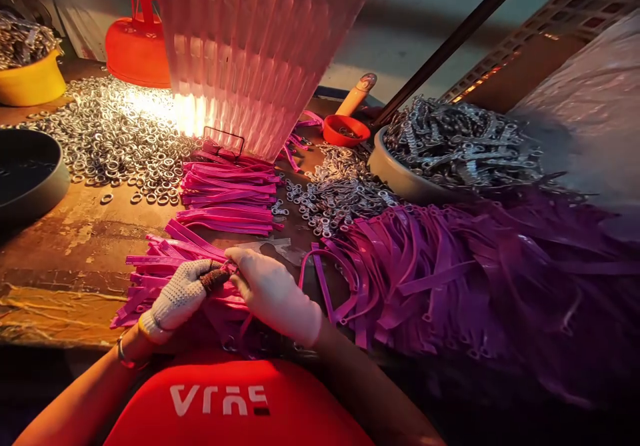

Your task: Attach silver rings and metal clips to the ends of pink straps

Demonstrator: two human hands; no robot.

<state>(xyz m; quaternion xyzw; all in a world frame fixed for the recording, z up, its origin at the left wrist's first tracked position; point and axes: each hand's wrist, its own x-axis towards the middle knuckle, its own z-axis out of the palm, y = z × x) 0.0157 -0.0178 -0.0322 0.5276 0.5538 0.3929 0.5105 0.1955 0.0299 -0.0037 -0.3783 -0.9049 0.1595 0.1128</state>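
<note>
My left hand (183, 293), in a white dotted glove with brown wrapping round a fingertip, is closed on a pink strap (231, 267). My right hand (275, 293), in a thin white glove, pinches at the same spot, its fingertips meeting the left ones. The strap's end is mostly covered by the fingers, and any small part held there cannot be made out. Beneath and behind both hands lies a loose pile of pink straps (155, 259). Farther back, a neater stack of pink straps (230, 189) rests on the wooden table (105, 233).
Metal rings (135, 143) are heaped under a red lamp (137, 49) beside a ribbed plastic sheet (250, 46). Small metal clasps (340, 193) lie near a full bowl of metal clips (460, 143). Purple straps (415, 273) cover the right. A dark bowl (63, 179) stands left.
</note>
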